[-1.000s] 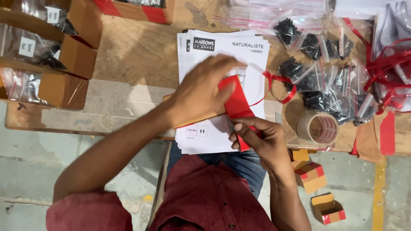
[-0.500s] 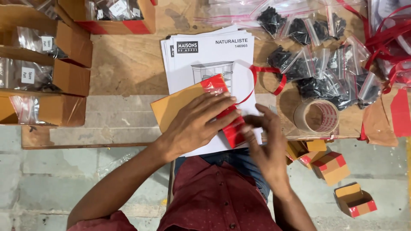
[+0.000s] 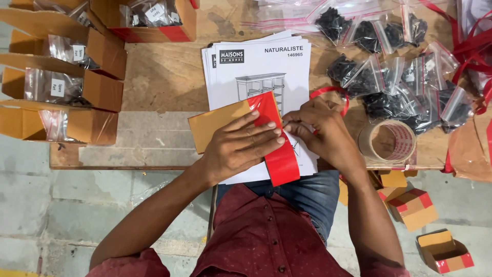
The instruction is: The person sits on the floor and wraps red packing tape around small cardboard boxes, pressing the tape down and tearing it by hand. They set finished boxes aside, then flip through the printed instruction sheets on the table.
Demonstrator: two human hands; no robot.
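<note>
- Both hands meet over a flat cardboard piece (image 3: 220,123) with a red end, which lies at the near edge of the wooden table (image 3: 164,77) on top of a stack of printed instruction sheets (image 3: 261,66)
- Left hand (image 3: 241,149) lies palm down on the cardboard piece, fingers stretched out flat and pressing the red end; it is not closed around anything
- Right hand (image 3: 320,128) is curled just beside the left fingertips, its fingertips pinched at the edge of the red end; what exactly they grip is hidden
- Far left of the table holds open cardboard boxes (image 3: 97,87) standing in a row, each with a clear plastic bag bearing a white label
- One more box (image 3: 154,20) with a red end stands at the back, also holding bagged parts
- Behind the right hand a loop of red ribbon (image 3: 328,91) lies on the sheets
- Right of the right hand, near the table edge, stands a roll of packing tape (image 3: 387,141)
- Behind the tape lies a heap of clear zip bags filled with black hardware (image 3: 389,66)
- Red strips (image 3: 474,46) trail at the far right edge
- Below the table edge, on the floor at right, lie small folded boxes (image 3: 415,208) with red stripes
</note>
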